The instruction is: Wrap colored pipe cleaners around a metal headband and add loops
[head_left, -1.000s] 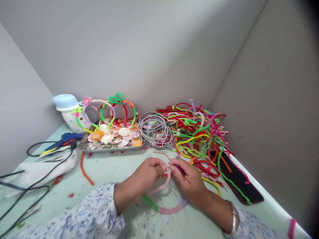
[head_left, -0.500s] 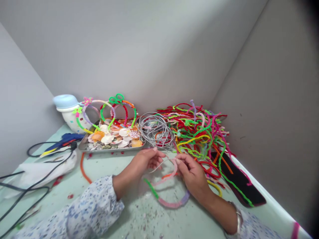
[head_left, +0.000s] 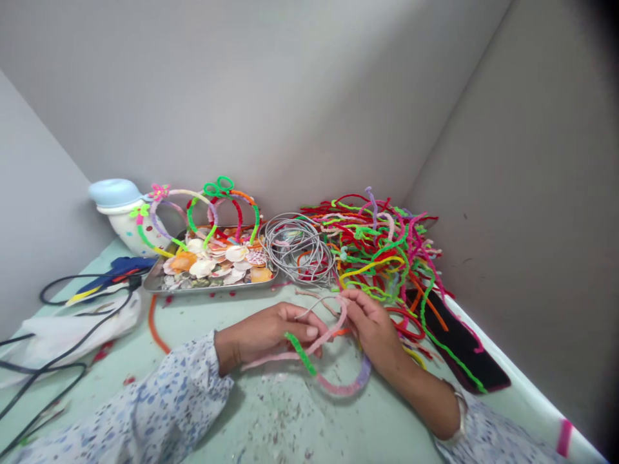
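Observation:
A thin wire hoop [head_left: 340, 389] wrapped in green, pink and purple fuzzy pipe cleaner curves over the tabletop between my hands. My right hand [head_left: 380, 332] pinches its upper part between thumb and fingers, where a pale pink pipe cleaner [head_left: 334, 327] meets the wire. Bare grey wire [head_left: 312, 303] arcs leftward from that pinch. My left hand [head_left: 273, 332] has its thumb and fingers closed on the pink pipe cleaner, whose loose tail runs left below the hand. The hoop's green end rises in front of my left fingertips.
Behind stand a metal tray [head_left: 169, 291] of shells, several wrapped hoops [head_left: 238, 193], a grey wire coil [head_left: 300, 248] and a heap of pipe cleaners [head_left: 377, 258]. A black flat object [head_left: 483, 370] lies right. Black cables [head_left: 72, 364] cross a white plastic bag [head_left: 113, 322] at left.
My left hand has moved down from the wire's end and now grips the pink pipe cleaner. My right hand keeps its pinch on the hoop. The view has shifted slightly.

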{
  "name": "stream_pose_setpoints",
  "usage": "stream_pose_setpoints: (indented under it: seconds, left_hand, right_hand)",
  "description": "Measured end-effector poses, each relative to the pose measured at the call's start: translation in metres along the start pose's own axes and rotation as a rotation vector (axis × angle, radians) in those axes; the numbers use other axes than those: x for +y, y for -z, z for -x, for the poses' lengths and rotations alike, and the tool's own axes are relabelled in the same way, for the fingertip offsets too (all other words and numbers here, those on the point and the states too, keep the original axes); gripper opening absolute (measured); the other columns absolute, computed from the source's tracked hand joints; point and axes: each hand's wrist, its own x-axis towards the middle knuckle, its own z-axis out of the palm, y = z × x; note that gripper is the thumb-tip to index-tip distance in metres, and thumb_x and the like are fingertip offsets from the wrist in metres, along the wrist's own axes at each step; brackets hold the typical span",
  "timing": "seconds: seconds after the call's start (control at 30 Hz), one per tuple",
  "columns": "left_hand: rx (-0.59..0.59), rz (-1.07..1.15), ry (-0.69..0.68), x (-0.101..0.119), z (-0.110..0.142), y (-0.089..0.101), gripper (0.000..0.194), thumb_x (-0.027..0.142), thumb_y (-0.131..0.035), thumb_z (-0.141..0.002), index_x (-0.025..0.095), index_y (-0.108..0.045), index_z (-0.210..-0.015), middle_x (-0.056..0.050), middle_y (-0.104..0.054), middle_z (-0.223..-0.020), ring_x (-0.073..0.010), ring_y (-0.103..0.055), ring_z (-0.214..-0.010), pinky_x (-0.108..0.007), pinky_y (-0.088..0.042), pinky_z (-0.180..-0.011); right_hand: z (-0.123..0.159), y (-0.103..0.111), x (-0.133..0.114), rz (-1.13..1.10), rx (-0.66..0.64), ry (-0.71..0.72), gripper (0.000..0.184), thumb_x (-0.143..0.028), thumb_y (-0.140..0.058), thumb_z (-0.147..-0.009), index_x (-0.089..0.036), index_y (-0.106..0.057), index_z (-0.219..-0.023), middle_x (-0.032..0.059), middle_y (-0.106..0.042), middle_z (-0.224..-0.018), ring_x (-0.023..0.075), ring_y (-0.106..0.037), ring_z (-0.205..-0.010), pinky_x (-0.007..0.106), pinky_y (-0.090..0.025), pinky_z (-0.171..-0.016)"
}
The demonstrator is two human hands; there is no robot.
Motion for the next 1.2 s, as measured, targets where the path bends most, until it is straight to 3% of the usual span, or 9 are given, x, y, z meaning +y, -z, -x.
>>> stream_pose_setpoints:
  seconds: [0.13, 0.33, 0.5, 0.6, 0.7, 0.83, 1.03, 1.1, 1.2]
  left_hand:
    - [-0.061, -0.015, -0.050, 0.003, 0.004, 0.002, 0.020, 0.023, -0.068, -0.073, 0.016, -0.074, -0.091, -0.006, -0.069, -0.077, -0.0142, -0.061, -0.070, -0.027, -0.043, -0.073]
    - [-0.061, 0.149, -0.181, 0.004, 0.007, 0.011, 0.022, 0.017, -0.068, -0.066, 0.018, -0.074, -0.087, -0.007, -0.071, -0.079, -0.0178, -0.063, -0.075, -0.030, -0.043, -0.073]
    - [0.059, 0.345, -0.325, 0.003, 0.004, 0.022, 0.025, 0.009, -0.060, -0.062, 0.020, -0.072, -0.082, -0.003, -0.067, -0.067, -0.0145, -0.060, -0.066, -0.026, -0.043, -0.066]
    - [0.145, 0.437, -0.392, 0.003, -0.001, 0.028, 0.027, 0.012, -0.058, -0.067, 0.017, -0.069, -0.091, 0.001, -0.056, -0.054, -0.0094, -0.050, -0.051, -0.021, -0.039, -0.054]
    - [0.277, 0.443, -0.459, 0.002, -0.006, 0.030, 0.033, 0.014, -0.056, -0.071, 0.014, -0.063, -0.103, 0.002, -0.053, -0.058, -0.0078, -0.046, -0.049, -0.019, -0.038, -0.050]
    - [0.435, 0.335, -0.553, -0.001, -0.009, 0.023, 0.042, 0.010, -0.055, -0.070, 0.017, -0.054, -0.111, 0.003, -0.056, -0.068, -0.0054, -0.046, -0.050, -0.016, -0.039, -0.051]
    - [0.689, -0.084, -0.595, -0.008, -0.010, 0.001, 0.064, 0.019, -0.063, -0.072, 0.026, -0.040, -0.130, 0.003, -0.060, -0.083, -0.0053, -0.049, -0.048, -0.018, -0.040, -0.047]
    - [0.695, -0.182, -0.574, -0.012, -0.010, -0.004, 0.055, 0.021, -0.066, -0.072, 0.022, -0.046, -0.123, 0.003, -0.059, -0.079, -0.0060, -0.050, -0.052, -0.018, -0.041, -0.049]
    - [0.597, -0.254, -0.502, -0.019, -0.011, -0.008, 0.048, 0.021, -0.069, -0.071, 0.019, -0.050, -0.115, 0.004, -0.055, -0.074, -0.0061, -0.051, -0.053, -0.018, -0.041, -0.050]
  right_hand:
    - [-0.002, 0.002, 0.006, 0.038, -0.024, -0.009, 0.022, -0.040, -0.053, -0.086, -0.020, -0.058, -0.092, -0.0030, -0.049, -0.064, 0.0123, -0.044, -0.055, 0.022, -0.034, -0.048]
    - [-0.002, 0.002, 0.005, 0.026, -0.036, -0.022, 0.022, -0.041, -0.052, -0.087, -0.020, -0.057, -0.089, -0.0044, -0.049, -0.061, 0.0102, -0.039, -0.048, 0.021, -0.029, -0.044]
    - [-0.003, 0.002, 0.006, 0.011, -0.034, -0.045, 0.024, -0.043, -0.055, -0.085, -0.019, -0.058, -0.090, -0.0044, -0.050, -0.060, 0.0103, -0.040, -0.048, 0.021, -0.030, -0.045]
    - [-0.003, 0.002, 0.008, 0.013, -0.023, -0.023, 0.025, -0.043, -0.056, -0.084, -0.019, -0.059, -0.091, -0.0035, -0.052, -0.061, 0.0116, -0.045, -0.054, 0.021, -0.034, -0.048]
    - [0.000, 0.001, 0.006, 0.017, -0.020, -0.017, 0.024, -0.041, -0.055, -0.085, -0.019, -0.059, -0.091, -0.0034, -0.051, -0.062, 0.0110, -0.045, -0.053, 0.021, -0.033, -0.046]
    - [0.004, -0.001, -0.002, 0.009, -0.038, -0.013, 0.022, -0.040, -0.054, -0.086, -0.019, -0.057, -0.091, -0.0051, -0.048, -0.059, 0.0087, -0.038, -0.046, 0.020, -0.028, -0.042]
    - [0.004, 0.000, -0.006, -0.122, -0.059, -0.064, 0.022, -0.041, -0.053, -0.086, -0.020, -0.054, -0.089, -0.0059, -0.050, -0.060, 0.0065, -0.034, -0.041, 0.019, -0.026, -0.040]
    - [0.003, 0.000, -0.006, -0.138, -0.059, -0.068, 0.021, -0.040, -0.053, -0.086, -0.020, -0.054, -0.088, -0.0061, -0.051, -0.060, 0.0060, -0.034, -0.041, 0.019, -0.026, -0.040]
    - [0.005, -0.002, -0.006, -0.103, -0.089, -0.061, 0.020, -0.039, -0.054, -0.085, -0.019, -0.055, -0.088, -0.0071, -0.048, -0.056, 0.0063, -0.033, -0.041, 0.019, -0.025, -0.040]
